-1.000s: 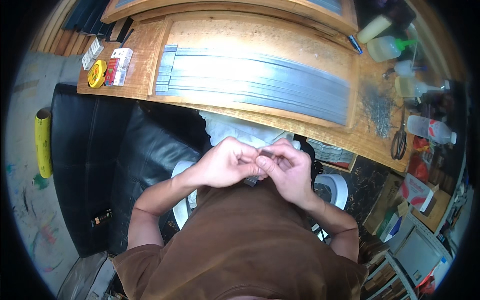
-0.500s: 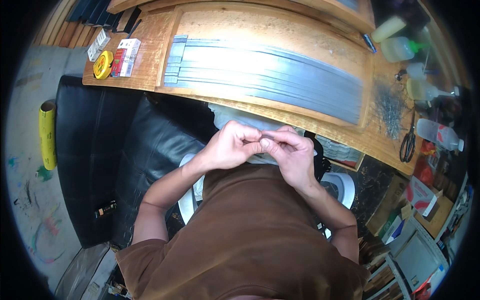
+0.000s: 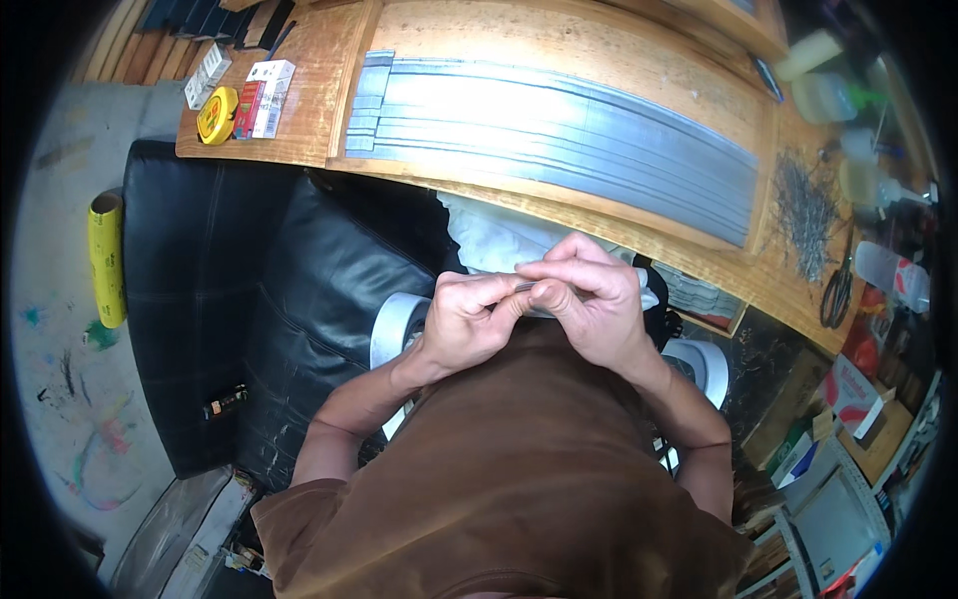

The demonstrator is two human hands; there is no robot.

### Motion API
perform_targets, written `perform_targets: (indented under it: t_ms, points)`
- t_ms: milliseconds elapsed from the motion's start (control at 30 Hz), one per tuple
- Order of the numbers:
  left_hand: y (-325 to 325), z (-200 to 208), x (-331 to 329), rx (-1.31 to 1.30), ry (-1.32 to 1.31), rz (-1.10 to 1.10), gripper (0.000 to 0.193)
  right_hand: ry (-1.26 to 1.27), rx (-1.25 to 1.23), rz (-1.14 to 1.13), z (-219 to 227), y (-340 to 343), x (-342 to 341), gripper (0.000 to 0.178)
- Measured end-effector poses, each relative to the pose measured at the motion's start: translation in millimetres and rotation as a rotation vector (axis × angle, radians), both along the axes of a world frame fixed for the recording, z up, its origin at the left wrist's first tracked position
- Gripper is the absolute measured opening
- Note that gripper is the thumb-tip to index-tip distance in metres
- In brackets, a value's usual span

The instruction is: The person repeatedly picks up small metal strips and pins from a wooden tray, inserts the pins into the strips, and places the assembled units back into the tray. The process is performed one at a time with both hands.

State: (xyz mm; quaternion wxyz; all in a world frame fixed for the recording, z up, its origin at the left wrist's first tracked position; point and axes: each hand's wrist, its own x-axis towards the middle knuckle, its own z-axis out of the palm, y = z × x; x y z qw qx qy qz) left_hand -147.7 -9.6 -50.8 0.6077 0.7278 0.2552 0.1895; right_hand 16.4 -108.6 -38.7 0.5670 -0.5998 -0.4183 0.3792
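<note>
- Thin dark strip: small, narrow, seen nearly edge-on; mostly hidden by fingers, so its full shape cannot be told.
- It is held up between both hands, off the bench.
- Left hand: thumb and index pinched on it.
- Right hand: loosely curled, thumb and index closed about its other end.

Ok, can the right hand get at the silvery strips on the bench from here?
Probably yes: only the bench's wooden front edge lies between the right hand and the silvery strips. It seems busy, though, with a small thin piece between both hands.
</note>
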Motion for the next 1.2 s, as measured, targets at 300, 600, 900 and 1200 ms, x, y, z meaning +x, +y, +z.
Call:
perform_targets:
  t_ms: [300, 600, 900, 1200]
  points:
    - [1.0, 4.1, -3.0, 0.061, 0.008, -0.003, 0.009, 0.093, -0.056, 0.137, 7.5, 5.6, 11.8, 0.016]
    - [-0.9, 8.3, -1.6, 0.077, 0.005, -0.018, 0.009, 0.119, -0.065, 0.161, 6.1, 6.7, 13.8, 0.014]
    - [-3.5, 1.4, -5.8, 0.095, -0.01, -0.019, 0.015, 0.122, -0.04, 0.178, 5.1, 6.9, 12.9, 0.016]
    - [-6.0, 2.4, -3.7, 0.074, -0.021, 0.0, 0.013, 0.073, -0.035, 0.176, 5.6, 7.3, 11.2, 0.016]
